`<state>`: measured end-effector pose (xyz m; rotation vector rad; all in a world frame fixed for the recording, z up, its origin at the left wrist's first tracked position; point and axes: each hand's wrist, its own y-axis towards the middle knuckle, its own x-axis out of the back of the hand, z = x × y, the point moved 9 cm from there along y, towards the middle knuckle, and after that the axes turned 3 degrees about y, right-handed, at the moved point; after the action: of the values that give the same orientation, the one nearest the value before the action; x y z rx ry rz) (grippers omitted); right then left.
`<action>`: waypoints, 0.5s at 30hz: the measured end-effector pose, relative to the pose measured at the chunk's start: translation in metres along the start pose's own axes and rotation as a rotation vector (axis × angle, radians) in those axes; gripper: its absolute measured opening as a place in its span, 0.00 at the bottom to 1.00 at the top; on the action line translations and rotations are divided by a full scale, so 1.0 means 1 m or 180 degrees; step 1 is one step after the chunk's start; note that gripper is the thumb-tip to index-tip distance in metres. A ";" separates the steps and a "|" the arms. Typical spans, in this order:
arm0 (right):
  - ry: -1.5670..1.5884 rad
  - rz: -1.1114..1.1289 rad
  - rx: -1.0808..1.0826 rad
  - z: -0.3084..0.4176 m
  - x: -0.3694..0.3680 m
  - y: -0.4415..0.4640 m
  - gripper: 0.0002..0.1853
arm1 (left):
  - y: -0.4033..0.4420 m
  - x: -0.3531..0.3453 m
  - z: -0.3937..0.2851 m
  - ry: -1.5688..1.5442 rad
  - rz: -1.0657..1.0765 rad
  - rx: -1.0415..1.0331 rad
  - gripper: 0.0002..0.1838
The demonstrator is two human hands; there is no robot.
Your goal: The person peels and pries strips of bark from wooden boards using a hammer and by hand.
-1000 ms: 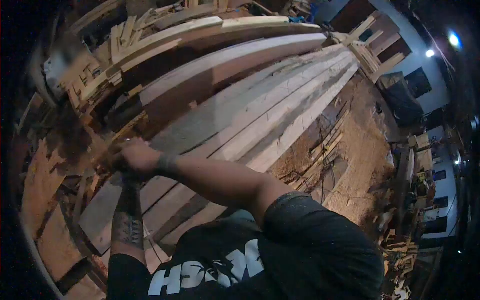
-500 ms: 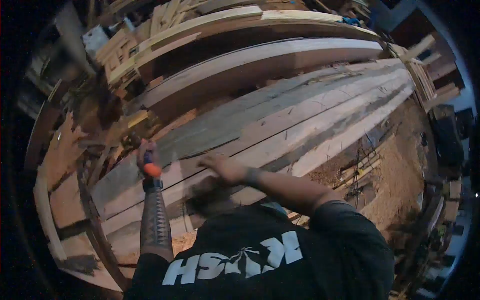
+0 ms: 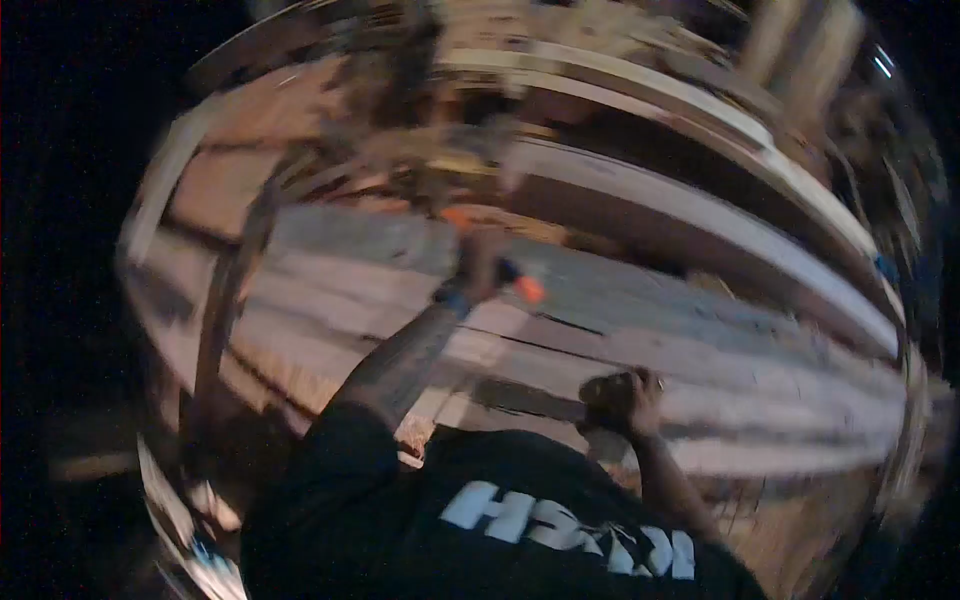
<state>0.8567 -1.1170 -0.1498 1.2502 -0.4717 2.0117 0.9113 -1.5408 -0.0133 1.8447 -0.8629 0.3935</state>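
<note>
My left hand is closed around a tool with a dark grip and an orange end, held over the pale boards. Blur and my fingers hide what kind of tool it is. Lower and to the right, my right hand has its fingers curled, just above the boards. Against those fingers is a dark shape, too blurred to name. The boards lie side by side in front of me, with a dark gap between some of them.
Behind the boards runs a thick timber beam, and beyond it a longer pale plank. A narrow dark upright board stands at the left. Sawdust-coloured ground shows at the lower right.
The camera view has turned, so the boards now slope down to the right. My left hand appears farther right with the tool; my right hand has moved away from it, to the right.
</note>
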 end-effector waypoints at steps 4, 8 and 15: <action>0.0199 0.0071 0.0345 0.042 0.028 0.021 0.21 | -0.001 0.002 0.021 0.0361 0.0773 0.0087 0.22; 0.0230 -0.0027 0.0299 0.034 0.031 0.024 0.21 | 0.005 0.039 0.027 -0.0621 -0.0194 0.1020 0.14; 0.0008 0.0032 0.0348 0.021 0.016 0.024 0.23 | 0.030 0.047 0.096 -0.1104 0.0014 0.1339 0.08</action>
<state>0.8477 -1.1399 -0.1245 1.3129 -0.3718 2.0711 0.9115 -1.6510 -0.0059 2.3464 -1.0778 0.2741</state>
